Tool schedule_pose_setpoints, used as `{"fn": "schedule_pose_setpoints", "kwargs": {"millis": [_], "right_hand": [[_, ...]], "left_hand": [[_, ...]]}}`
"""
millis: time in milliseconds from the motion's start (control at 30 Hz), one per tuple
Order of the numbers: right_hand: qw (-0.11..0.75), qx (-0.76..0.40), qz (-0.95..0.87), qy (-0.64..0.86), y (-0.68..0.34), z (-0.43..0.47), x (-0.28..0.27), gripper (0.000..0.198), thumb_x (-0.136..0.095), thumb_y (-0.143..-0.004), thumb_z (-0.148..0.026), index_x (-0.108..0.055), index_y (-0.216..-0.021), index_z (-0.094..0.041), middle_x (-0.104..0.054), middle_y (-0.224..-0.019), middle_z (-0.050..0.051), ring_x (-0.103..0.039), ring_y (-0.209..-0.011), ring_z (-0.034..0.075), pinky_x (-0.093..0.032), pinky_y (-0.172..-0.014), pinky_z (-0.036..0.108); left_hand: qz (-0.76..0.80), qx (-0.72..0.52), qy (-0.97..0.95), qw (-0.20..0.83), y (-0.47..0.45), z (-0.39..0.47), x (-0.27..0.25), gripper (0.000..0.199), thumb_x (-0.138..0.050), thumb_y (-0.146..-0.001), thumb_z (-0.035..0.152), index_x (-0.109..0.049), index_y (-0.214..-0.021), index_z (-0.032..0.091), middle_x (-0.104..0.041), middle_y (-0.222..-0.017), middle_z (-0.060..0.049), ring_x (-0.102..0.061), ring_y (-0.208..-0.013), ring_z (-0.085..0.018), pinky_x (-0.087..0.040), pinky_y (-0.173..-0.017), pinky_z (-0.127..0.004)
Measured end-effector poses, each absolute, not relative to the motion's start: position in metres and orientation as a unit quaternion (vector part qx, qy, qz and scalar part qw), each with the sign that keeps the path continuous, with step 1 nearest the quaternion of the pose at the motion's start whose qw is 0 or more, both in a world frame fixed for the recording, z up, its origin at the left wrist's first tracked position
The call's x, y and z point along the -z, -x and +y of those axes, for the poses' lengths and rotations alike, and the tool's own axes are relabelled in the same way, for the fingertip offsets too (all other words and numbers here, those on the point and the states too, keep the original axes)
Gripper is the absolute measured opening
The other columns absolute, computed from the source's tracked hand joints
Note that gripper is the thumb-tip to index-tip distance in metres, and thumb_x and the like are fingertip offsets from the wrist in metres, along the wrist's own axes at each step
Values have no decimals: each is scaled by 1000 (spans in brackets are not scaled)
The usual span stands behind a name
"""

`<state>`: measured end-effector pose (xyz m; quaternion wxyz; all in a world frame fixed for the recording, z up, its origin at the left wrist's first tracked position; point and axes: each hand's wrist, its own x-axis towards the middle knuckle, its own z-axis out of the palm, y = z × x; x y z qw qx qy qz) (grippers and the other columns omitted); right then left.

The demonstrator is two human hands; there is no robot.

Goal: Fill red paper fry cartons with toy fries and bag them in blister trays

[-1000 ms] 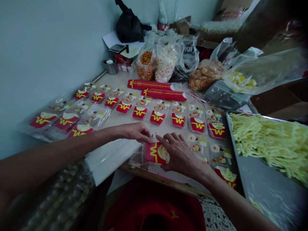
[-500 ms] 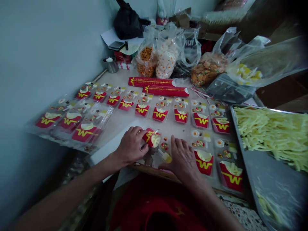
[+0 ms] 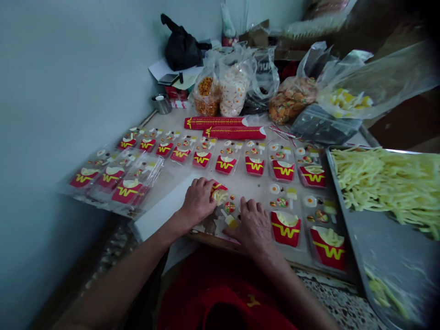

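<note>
A clear plastic blister pack lies sideways at the near edge, holding a small red fries carton [image 3: 219, 194] with a yellow W, a round pizza-like piece [image 3: 230, 207] and a yellow-and-white piece [image 3: 231, 221]. Around the carton end, on the left, my left hand [image 3: 199, 201] has its fingers curled, partly covering the red carton. My right hand [image 3: 253, 225] is palm down at the pack's other end, thumb apart from the fingers, hiding that end. Just right of it, a similar filled pack [image 3: 286, 228] lies flat.
Rows of filled packs [image 3: 225, 164] cover the table's middle, with stacked packs [image 3: 127, 190] at left. Two red stacks of flattened cartons [image 3: 235, 133] lie behind. Bags of small pieces [image 3: 234, 89] stand at the back. A metal tray [image 3: 374, 238] of pale fry-shaped strips [image 3: 388, 183] sits at right.
The view has shifted slightly. My left hand has moved farther over the carton end, covering more of the red. My right hand stays at the pack's other end.
</note>
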<state>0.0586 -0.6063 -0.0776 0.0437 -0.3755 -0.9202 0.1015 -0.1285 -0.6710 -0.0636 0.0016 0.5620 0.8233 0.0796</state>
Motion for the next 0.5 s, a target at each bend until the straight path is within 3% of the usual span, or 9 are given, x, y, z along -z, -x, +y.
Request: {"fn": "schedule_pose_setpoints", "kwargs": {"millis": [233,400,500], "right_hand": [[40,-115,-921,369,-56,-610,80,86,-81,-69,-45,-51,-141,-10,-62,-121,20,-54,-108,37,-45,-86,46],[32,-111,-921,373,-57,-610,80,85,-78,-70,-39,-50,-142,-5,-62,-122,22,-53,-108,38,-46,-86,47],[28,-104,-926,361,-56,-611,73,83,-78,-70,-37,-50,-142,-6,-61,-123,23,-53,-108,38,-45,-88,47]], "left_hand": [[839,-6,-543,-33,130,-667,65,34,-52,-83,4,-59,-114,17,-63,-113,-12,-58,-105,-27,-50,-87,-38],[834,24,-551,-11,134,-661,51,17,-51,-93,17,-67,-98,18,-70,-95,-11,-65,-88,-26,-47,-72,-35],[824,12,-566,-21,116,-661,46,16,-53,-93,17,-69,-93,17,-71,-96,-12,-66,-91,-26,-47,-72,-34]]}}
